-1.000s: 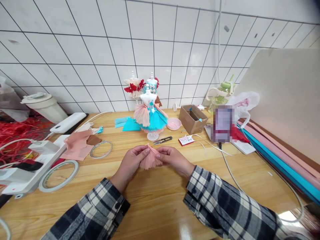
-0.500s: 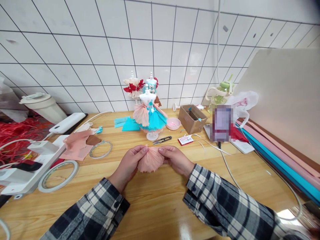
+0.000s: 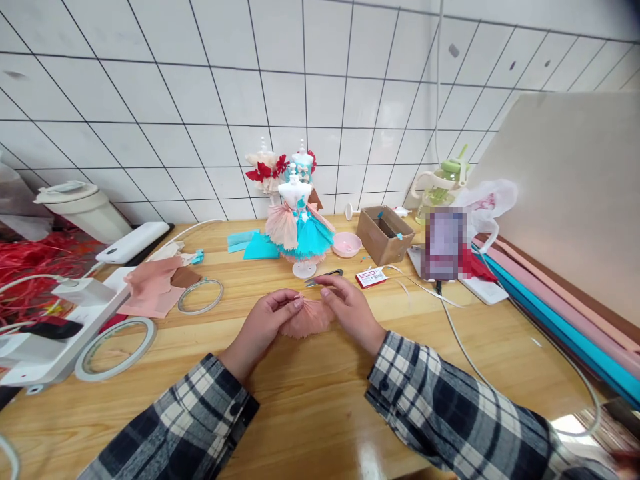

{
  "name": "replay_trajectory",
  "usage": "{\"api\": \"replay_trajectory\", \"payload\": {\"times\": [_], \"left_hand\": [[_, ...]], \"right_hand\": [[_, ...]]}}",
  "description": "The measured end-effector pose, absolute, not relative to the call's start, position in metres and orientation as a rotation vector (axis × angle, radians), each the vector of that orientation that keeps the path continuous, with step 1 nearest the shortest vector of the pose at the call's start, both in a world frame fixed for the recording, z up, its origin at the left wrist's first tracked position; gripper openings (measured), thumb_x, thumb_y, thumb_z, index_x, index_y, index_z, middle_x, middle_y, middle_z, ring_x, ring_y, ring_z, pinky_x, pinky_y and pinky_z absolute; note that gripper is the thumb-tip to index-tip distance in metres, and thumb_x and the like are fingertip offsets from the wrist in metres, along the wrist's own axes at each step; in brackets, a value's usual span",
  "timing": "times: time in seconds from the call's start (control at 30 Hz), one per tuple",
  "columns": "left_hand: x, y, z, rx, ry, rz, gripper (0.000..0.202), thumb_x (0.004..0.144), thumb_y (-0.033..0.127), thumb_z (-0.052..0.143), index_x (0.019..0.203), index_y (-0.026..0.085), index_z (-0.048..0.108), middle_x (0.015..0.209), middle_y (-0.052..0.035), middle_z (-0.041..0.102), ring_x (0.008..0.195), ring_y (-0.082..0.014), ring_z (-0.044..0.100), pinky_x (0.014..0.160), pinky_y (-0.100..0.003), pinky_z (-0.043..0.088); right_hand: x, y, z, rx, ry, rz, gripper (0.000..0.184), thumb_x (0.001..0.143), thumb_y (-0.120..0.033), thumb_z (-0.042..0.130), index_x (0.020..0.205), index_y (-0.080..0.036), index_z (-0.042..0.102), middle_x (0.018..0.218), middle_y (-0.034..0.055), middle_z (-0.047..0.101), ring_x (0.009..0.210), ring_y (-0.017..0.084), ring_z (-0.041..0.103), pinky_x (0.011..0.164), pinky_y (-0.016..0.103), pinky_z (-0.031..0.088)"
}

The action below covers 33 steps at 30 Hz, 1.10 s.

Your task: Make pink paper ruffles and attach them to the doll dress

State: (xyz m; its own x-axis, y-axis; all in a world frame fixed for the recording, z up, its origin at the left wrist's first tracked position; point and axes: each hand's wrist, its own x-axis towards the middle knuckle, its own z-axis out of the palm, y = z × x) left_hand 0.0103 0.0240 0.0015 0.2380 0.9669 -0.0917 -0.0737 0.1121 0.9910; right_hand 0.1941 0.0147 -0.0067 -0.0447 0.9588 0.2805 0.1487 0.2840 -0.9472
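A pink pleated crepe-paper fan (image 3: 307, 319), gathered at its top with a ragged lower edge, is held just above the table. My left hand (image 3: 267, 325) pinches its gathered top left corner between thumb and fingers. Over its right side lies my right hand (image 3: 354, 310), index finger stretched forward and apart from the thumb; its lower fingers are hidden. Thread snips (image 3: 336, 272) lie just beyond, partly covered by that index finger. Behind them stands a small white dress form (image 3: 296, 193) in a blue and pink paper skirt (image 3: 313, 235), with two more decorated dress forms behind it.
Pink paper scraps (image 3: 150, 283), tape rolls (image 3: 117, 348) and a power strip (image 3: 95, 327) lie left. A pink bowl (image 3: 347, 245), cardboard box (image 3: 383, 233) and red-and-white packet (image 3: 371, 277) sit beyond my right hand. A blurred phone (image 3: 445, 243), cable and paper rolls (image 3: 575, 320) are right.
My right hand has loosened its pinch on the fan's right corner, and its index finger now reaches forward over the snips. The fan has tilted flatter, with my left hand still gripping it.
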Motion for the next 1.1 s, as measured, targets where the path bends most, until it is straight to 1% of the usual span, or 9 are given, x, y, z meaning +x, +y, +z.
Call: {"api": "replay_trajectory", "payload": {"times": [0.17, 0.27, 0.37, 0.47, 0.57, 0.63, 0.77, 0.93, 1.1], "left_hand": [[0.0123, 0.0212, 0.0001, 1.26, 1.044, 0.955, 0.033, 0.066, 0.046, 0.079, 0.08, 0.017, 0.072, 0.082, -0.0045, 0.071, 0.073, -0.0174, 0.061, 0.069, -0.027, 0.047], [0.0118, 0.0217, -0.0014, 1.289, 1.02, 0.935, 0.033, 0.068, 0.047, 0.077, 0.081, 0.017, 0.073, 0.084, -0.0055, 0.072, 0.076, -0.018, 0.062, 0.071, -0.027, 0.048], [0.0111, 0.0224, -0.0017, 1.305, 1.016, 0.911, 0.035, 0.066, 0.045, 0.079, 0.083, 0.016, 0.073, 0.086, -0.0063, 0.073, 0.078, -0.0194, 0.063, 0.074, -0.029, 0.049], [0.0113, 0.0225, -0.0016, 1.322, 1.025, 0.906, 0.033, 0.065, 0.043, 0.08, 0.084, 0.017, 0.074, 0.088, -0.0065, 0.073, 0.08, -0.0197, 0.064, 0.077, -0.03, 0.049], [0.0117, 0.0225, -0.0023, 1.351, 1.017, 0.903, 0.03, 0.069, 0.043, 0.077, 0.083, 0.017, 0.074, 0.087, -0.0057, 0.074, 0.079, -0.0191, 0.064, 0.077, -0.029, 0.049], [0.0113, 0.0228, -0.0029, 1.387, 1.02, 0.893, 0.029, 0.07, 0.043, 0.077, 0.082, 0.017, 0.074, 0.086, -0.0054, 0.073, 0.079, -0.0192, 0.064, 0.076, -0.028, 0.048], [0.0091, 0.0238, -0.0012, 1.437, 1.056, 0.867, 0.029, 0.073, 0.045, 0.074, 0.082, 0.017, 0.074, 0.086, -0.006, 0.073, 0.079, -0.0203, 0.063, 0.075, -0.029, 0.048], [0.0078, 0.0243, 0.003, 1.481, 1.024, 0.863, 0.031, 0.074, 0.043, 0.073, 0.092, 0.017, 0.072, 0.093, -0.0068, 0.072, 0.087, -0.0213, 0.064, 0.079, -0.029, 0.049], [0.0085, 0.0236, 0.0017, 1.483, 0.934, 0.748, 0.026, 0.069, 0.038, 0.077, 0.082, 0.017, 0.07, 0.083, -0.0047, 0.071, 0.077, -0.0185, 0.063, 0.073, -0.028, 0.05]], "right_hand": [[0.191, 0.0104, -0.0029, -1.136, -1.551, 1.048, 0.022, 0.081, -0.039, 0.064, 0.086, -0.018, 0.07, 0.089, 0.0054, 0.071, 0.087, 0.019, 0.063, 0.084, 0.034, 0.048], [0.1899, 0.0123, -0.006, -1.118, -1.497, 1.15, 0.022, 0.077, -0.04, 0.066, 0.08, -0.018, 0.067, 0.081, 0.0032, 0.069, 0.078, 0.017, 0.062, 0.076, 0.032, 0.048], [0.191, 0.0154, -0.0086, -1.097, -1.42, 1.203, 0.022, 0.075, -0.04, 0.067, 0.075, -0.019, 0.064, 0.075, 0.0005, 0.066, 0.072, 0.015, 0.059, 0.071, 0.029, 0.048], [0.1909, 0.015, -0.0075, -1.093, -1.403, 1.192, 0.021, 0.075, -0.039, 0.068, 0.077, -0.019, 0.063, 0.075, 0.0001, 0.066, 0.072, 0.014, 0.059, 0.07, 0.028, 0.049], [0.1887, 0.012, -0.004, -1.041, -1.395, 1.217, 0.023, 0.075, -0.039, 0.068, 0.087, -0.019, 0.065, 0.085, 0.002, 0.069, 0.079, 0.016, 0.062, 0.076, 0.03, 0.05], [0.1876, 0.0106, -0.0022, -1.027, -1.385, 1.248, 0.024, 0.074, -0.039, 0.07, 0.086, -0.019, 0.066, 0.087, 0.003, 0.07, 0.081, 0.016, 0.064, 0.079, 0.031, 0.05], [0.1893, 0.0129, -0.0025, -1.05, -1.364, 1.293, 0.026, 0.071, -0.043, 0.073, 0.079, -0.019, 0.067, 0.08, 0.0025, 0.07, 0.075, 0.016, 0.063, 0.073, 0.03, 0.05], [0.1926, 0.0171, -0.005, -1.077, -1.277, 1.302, 0.032, 0.066, -0.047, 0.076, 0.077, -0.018, 0.066, 0.072, -0.0004, 0.066, 0.066, 0.013, 0.057, 0.064, 0.027, 0.045], [0.1928, 0.0167, -0.0039, -1.067, -1.186, 1.399, 0.032, 0.067, -0.046, 0.075, 0.074, -0.018, 0.062, 0.069, -0.0016, 0.061, 0.063, 0.012, 0.053, 0.06, 0.025, 0.041]]}}
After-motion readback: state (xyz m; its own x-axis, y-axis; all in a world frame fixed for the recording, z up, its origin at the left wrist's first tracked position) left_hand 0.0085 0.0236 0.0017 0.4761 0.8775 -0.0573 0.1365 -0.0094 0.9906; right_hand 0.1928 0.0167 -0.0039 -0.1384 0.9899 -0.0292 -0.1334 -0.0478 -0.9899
